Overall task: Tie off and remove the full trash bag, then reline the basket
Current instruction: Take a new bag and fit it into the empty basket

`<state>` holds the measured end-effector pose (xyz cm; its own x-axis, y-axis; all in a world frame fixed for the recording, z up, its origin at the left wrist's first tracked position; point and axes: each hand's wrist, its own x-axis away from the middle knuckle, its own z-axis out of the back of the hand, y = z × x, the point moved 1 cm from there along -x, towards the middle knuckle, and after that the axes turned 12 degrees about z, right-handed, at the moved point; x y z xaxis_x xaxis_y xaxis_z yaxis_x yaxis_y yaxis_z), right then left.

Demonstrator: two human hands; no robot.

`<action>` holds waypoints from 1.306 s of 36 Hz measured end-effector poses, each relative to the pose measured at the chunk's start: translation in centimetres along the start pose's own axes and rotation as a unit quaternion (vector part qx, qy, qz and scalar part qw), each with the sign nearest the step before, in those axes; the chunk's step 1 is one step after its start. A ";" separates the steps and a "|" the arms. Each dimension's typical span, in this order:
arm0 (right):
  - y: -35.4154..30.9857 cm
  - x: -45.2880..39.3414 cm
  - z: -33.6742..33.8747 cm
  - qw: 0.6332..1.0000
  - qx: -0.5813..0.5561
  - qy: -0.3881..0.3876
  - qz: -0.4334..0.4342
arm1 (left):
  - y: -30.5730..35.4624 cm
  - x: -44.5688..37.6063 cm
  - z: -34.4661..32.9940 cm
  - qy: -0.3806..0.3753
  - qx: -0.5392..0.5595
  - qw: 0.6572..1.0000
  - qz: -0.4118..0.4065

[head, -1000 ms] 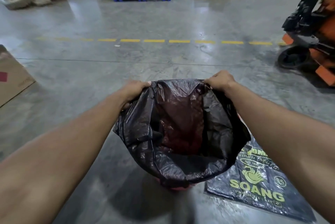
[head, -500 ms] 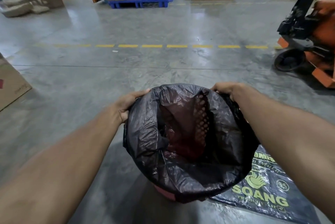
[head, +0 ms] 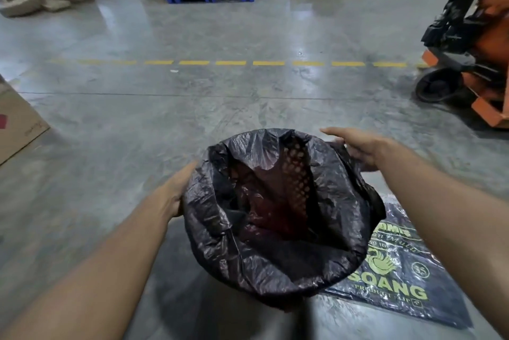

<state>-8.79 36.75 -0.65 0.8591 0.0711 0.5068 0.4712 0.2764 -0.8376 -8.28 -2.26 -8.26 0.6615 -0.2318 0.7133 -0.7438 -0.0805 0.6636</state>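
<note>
Trash bag [head: 275,265], the fresh black liner, is already sitting in the basket [head: 296,171], with its mouth rolled out and down over the rim all the way round, so this looks like the tail end of the relining step and not the tying-off part. Left hand [head: 176,192] is flat against the left side of the bag just under the rim, palm on the plastic and fingers loosely curved around it, not pinching anything as far as I can see; my guess is it's steadying the basket and smoothing the overhang so the liner doesn't slip back in. Right hand [head: 358,148] is at the far right of the rim with the fingers spread and pointing left, thumb side touching or just over the folded plastic, pretty much open and not clamped on it. Inside, the liner hangs slack and you can see the red lattice wall through the thin film at the far side. The basket stands on the concrete floor [head: 165,124], touching or overlapping the near-left corner of a flat printed bag pack [head: 394,284] lying to its right. An orange pallet truck [head: 473,64] is parked well off at the far right.
</note>
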 end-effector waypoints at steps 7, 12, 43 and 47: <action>5.7 6.6 2.3 0.998 -0.033 -0.049 0.023 | -2.9 4.4 0.2 0.043 0.027 0.999 0.016; 9.2 8.4 2.0 0.988 -0.126 -0.009 0.088 | -5.0 4.9 -0.5 0.068 0.040 0.996 0.037; 4.4 9.6 -5.8 0.931 0.095 0.297 0.189 | -7.0 8.8 -10.0 0.377 -0.102 0.900 -0.192; 5.3 8.3 -5.3 0.930 0.123 0.294 0.184 | -7.0 8.4 -9.8 0.364 -0.108 0.901 -0.211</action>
<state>1.87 33.69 -1.96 0.9479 -0.3119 -0.0645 0.1258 0.5527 -0.8238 3.38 5.87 -4.70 0.8275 0.4781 0.2943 -0.4274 0.1966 0.8824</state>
